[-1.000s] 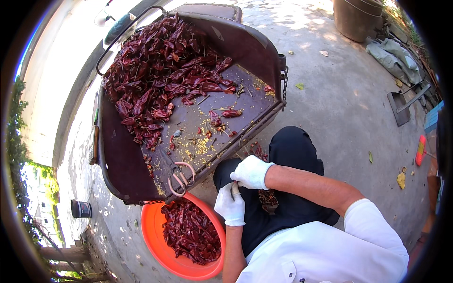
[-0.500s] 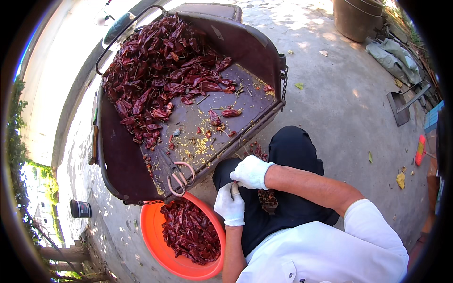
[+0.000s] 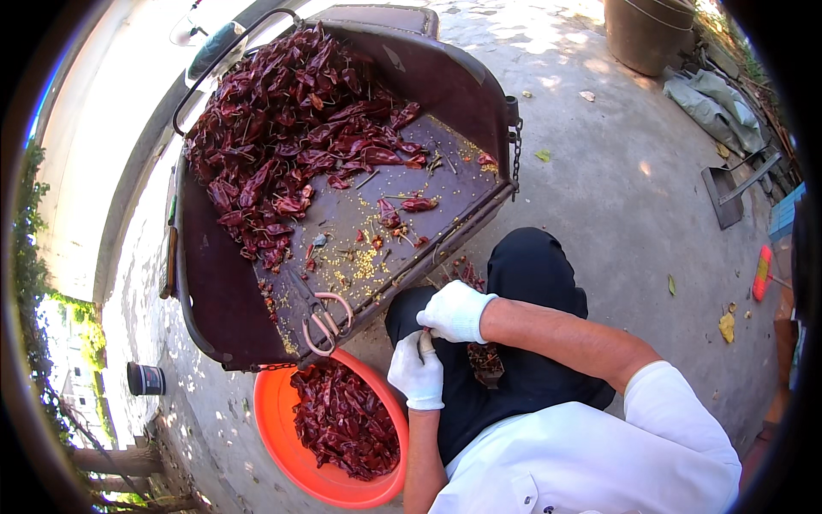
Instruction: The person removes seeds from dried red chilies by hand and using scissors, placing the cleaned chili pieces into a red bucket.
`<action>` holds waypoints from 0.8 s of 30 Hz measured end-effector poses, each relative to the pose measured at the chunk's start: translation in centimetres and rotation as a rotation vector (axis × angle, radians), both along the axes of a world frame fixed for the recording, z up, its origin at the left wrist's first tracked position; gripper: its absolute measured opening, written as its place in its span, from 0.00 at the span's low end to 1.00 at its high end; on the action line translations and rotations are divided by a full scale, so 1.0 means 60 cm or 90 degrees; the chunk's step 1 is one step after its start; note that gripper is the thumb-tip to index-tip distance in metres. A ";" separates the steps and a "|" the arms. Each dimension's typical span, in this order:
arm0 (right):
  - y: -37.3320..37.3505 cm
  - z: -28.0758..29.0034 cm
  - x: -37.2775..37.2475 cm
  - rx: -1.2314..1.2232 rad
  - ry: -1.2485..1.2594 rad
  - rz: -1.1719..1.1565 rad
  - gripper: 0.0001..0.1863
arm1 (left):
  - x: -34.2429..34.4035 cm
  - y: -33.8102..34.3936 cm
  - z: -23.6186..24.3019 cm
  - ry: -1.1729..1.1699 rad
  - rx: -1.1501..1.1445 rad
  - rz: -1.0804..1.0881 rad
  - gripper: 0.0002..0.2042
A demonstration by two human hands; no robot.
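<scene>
1. over your dark trousers (image 3: 552, 377), your left hand (image 3: 417, 371) and right hand (image 3: 455, 313) meet, the fingers of both drawn together on a small dark piece (image 3: 426, 330); it sits between your fingertips, mostly hidden, so i cannot tell its long axis.
2. just beside your left hand, the nearer one, stands the orange basin (image 3: 276, 433), holding dried red peppers (image 3: 347, 420).
3. ahead of the basin, scissors (image 3: 313, 301) lie across the cart's near edge, loops toward the basin, blades pointing into the cart (image 3: 227, 317).
4. ahead of your right hand, the nearer one, a loose pepper (image 3: 419, 205) lies on the cart floor, long axis roughly left to right.
5. beyond, toward the left, rises the pepper pile (image 3: 274, 128).
6. far right, well apart, stands a brown bucket (image 3: 648, 38).
</scene>
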State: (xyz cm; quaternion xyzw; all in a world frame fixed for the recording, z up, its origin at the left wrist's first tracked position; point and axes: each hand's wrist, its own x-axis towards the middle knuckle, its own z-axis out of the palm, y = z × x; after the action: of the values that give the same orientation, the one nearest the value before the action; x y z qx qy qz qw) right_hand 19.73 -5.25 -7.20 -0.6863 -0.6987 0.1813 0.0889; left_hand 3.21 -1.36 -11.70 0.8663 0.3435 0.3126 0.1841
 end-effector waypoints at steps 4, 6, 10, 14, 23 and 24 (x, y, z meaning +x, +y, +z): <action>-0.001 0.001 0.000 -0.001 0.002 0.001 0.08 | 0.000 0.000 0.001 0.003 -0.004 -0.001 0.05; -0.001 0.002 0.001 -0.002 0.002 0.002 0.08 | 0.001 -0.001 0.003 -0.003 -0.003 -0.002 0.05; 0.000 -0.002 0.000 0.008 0.008 0.000 0.08 | 0.002 -0.001 0.003 -0.013 -0.010 0.000 0.04; 0.001 -0.003 0.000 0.006 0.008 0.000 0.08 | 0.001 0.001 -0.001 -0.018 -0.004 -0.005 0.04; 0.005 -0.003 -0.001 -0.006 0.007 -0.001 0.08 | -0.001 0.004 -0.003 -0.014 -0.004 -0.005 0.04; 0.005 -0.003 -0.001 -0.005 0.007 -0.001 0.08 | -0.001 0.005 -0.003 -0.015 -0.003 -0.005 0.04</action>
State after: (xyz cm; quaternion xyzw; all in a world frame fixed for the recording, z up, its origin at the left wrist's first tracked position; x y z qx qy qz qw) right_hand 19.66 -4.95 -7.38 -0.6863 -0.6968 0.1880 0.0901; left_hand 3.15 -1.07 -11.90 0.8635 0.3387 0.3209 0.1915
